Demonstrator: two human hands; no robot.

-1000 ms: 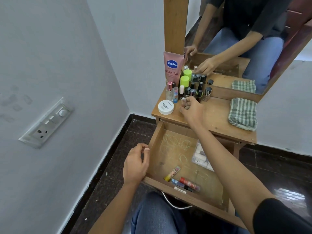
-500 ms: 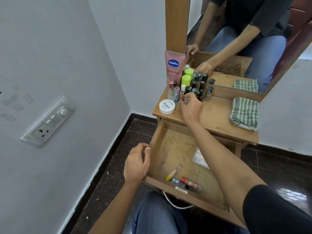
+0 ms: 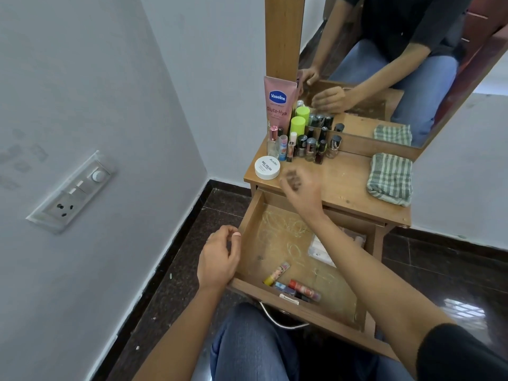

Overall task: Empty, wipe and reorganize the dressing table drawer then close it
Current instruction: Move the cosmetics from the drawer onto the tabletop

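Drawer (image 3: 247,226) of the desk (image 3: 343,185), seen from the head camera, stands pulled far out over the person's knees. On its scribbled wooden floor, close to the front wall, a yellow-and-pink tube (image 3: 276,273), a red tube (image 3: 303,289) and a small blue tube (image 3: 283,286) lie near one another. A clear packet (image 3: 319,250) sits farther back, partly hidden under the right forearm. A metal handle (image 3: 283,323) hangs below the drawer front.

The left hand (image 3: 220,259) is at the drawer's left front corner, fingers loosely curled and holding nothing; whether it touches the wood is unclear. The right hand (image 3: 301,188) is over the front edge of the desk, near the white jar (image 3: 267,167). It is too blurred to tell whether its fingers grip anything. The two hands are well apart.

At the back left of the desk, against the mirror (image 3: 384,64), a pink Vaseline tube (image 3: 279,103) stands upright. Beside it are a green-capped bottle (image 3: 298,125), a pink-capped glass bottle (image 3: 273,141) and a cluster of nail polish bottles (image 3: 310,147). The white jar sits just in front of them. A folded checked cloth (image 3: 390,178) lies at the desk's right end, apart from the bottles. A switch plate (image 3: 72,191) is fixed to the wall on the left.
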